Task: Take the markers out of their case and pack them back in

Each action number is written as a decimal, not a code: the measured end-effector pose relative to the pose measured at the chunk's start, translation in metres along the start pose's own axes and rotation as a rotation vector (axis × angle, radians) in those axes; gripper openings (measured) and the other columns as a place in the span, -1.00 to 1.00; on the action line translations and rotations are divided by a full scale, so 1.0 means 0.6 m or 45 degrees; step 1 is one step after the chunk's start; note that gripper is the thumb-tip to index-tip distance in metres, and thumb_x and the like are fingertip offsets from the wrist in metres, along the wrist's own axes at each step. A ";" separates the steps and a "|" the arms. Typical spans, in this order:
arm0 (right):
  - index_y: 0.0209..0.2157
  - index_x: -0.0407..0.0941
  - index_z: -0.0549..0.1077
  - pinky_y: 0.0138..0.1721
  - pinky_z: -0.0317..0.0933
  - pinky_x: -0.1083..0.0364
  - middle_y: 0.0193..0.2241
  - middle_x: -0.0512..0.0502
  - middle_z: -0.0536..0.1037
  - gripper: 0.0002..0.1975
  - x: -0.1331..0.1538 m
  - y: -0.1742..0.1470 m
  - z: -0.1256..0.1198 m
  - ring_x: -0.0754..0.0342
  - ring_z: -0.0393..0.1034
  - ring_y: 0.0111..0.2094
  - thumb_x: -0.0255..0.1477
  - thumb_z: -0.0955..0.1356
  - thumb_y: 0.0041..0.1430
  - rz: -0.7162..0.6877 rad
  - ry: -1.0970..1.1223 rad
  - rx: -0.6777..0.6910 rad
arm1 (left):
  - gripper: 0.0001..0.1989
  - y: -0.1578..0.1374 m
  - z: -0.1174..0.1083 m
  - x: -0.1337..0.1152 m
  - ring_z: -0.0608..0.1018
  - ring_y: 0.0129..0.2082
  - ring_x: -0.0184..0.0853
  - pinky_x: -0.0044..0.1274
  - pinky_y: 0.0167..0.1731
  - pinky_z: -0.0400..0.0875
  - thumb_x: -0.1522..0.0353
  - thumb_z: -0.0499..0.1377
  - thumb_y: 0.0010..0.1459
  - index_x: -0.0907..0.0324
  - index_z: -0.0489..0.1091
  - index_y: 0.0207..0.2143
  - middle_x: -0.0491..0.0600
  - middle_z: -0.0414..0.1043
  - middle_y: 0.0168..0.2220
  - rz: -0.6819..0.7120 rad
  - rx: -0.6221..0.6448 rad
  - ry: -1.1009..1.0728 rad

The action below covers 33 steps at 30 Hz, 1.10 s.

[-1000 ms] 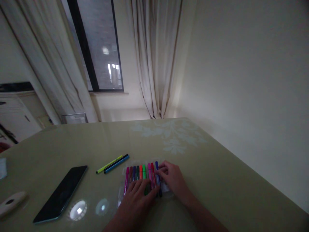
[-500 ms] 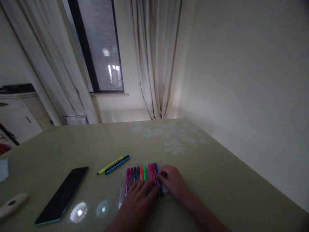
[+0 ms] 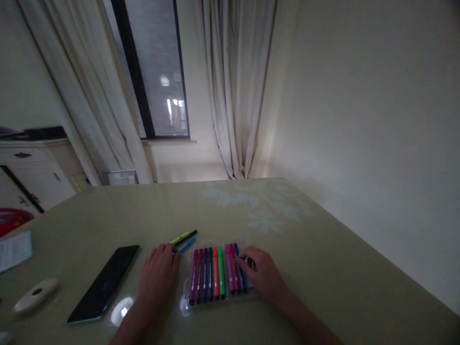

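Head view: slim, multicoloured markers [image 3: 216,274] in clear tray [image 3: 187,293], grip of left hand [image 3: 158,269] and right hand [image 3: 261,268] unclear

On a pale green table [image 3: 323,273], a clear plastic tray [image 3: 187,288] holds a row of six markers [image 3: 210,274] and, across a small gap, three more [image 3: 235,268]. The right hand [image 3: 261,272] has its fingertips at the blue one on the outer end. The left hand [image 3: 158,270] reaches over the near ends of loose yellow, black and blue markers [image 3: 186,245]. A dark tablet [image 3: 104,283] and a white oval object [image 3: 36,294] lie further left; curtains [image 3: 239,86] flank a window [image 3: 161,57] behind.
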State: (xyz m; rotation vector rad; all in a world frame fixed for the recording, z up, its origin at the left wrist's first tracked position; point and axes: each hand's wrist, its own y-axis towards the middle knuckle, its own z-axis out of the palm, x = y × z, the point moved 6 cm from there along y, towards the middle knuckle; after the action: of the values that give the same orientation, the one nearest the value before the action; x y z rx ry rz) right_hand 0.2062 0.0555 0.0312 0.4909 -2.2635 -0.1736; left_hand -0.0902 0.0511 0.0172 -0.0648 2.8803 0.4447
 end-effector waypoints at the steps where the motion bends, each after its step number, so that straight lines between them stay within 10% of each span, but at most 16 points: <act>1: -0.34 -0.12 0.59 -0.28 0.18 0.12 -0.40 -0.04 0.58 -0.89 0.001 0.000 0.000 0.09 0.41 -0.38 -0.48 0.39 0.26 0.007 0.013 -0.001 | -0.76 0.001 -0.005 -0.003 0.52 -0.12 -0.08 -0.28 -0.02 0.39 0.31 0.02 0.30 0.15 0.48 -0.23 0.11 0.51 -0.19 -0.008 -0.042 -0.086; 6: -0.28 -0.11 0.61 -0.25 0.21 0.11 -0.36 -0.05 0.59 -0.86 0.019 -0.004 0.002 0.06 0.42 -0.35 -0.37 0.41 0.29 0.018 0.222 0.000 | -0.70 -0.014 -0.029 -0.063 0.57 -0.22 -0.14 -0.33 -0.17 0.49 0.17 -0.02 0.35 0.12 0.42 -0.17 0.05 0.54 -0.21 0.014 -0.191 -0.600; 12: -0.16 -0.10 0.58 -0.23 0.28 0.11 -0.32 -0.04 0.59 -0.70 0.032 -0.006 0.023 0.05 0.45 -0.29 -0.16 0.42 0.28 0.109 0.946 0.115 | -0.69 -0.068 -0.007 -0.186 0.64 -0.22 -0.20 -0.47 -0.22 0.52 0.12 0.10 0.36 0.09 0.51 -0.08 0.02 0.62 -0.16 0.243 0.214 -1.186; 33: -0.23 -0.15 0.60 -0.28 0.35 0.08 -0.37 -0.10 0.61 -0.54 0.003 0.004 0.021 0.02 0.49 -0.33 -0.01 0.48 0.12 0.296 1.203 -0.014 | -0.81 -0.081 -0.004 -0.178 0.62 -0.25 -0.23 -0.46 -0.26 0.57 0.29 0.17 0.30 0.05 0.49 -0.06 0.03 0.54 -0.15 0.393 -0.046 -0.859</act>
State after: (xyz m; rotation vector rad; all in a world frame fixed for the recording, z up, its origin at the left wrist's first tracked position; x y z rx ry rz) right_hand 0.1955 0.0564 0.0246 0.2182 -1.3701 0.1461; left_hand 0.0170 0.0049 0.0295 0.4430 2.2155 0.4615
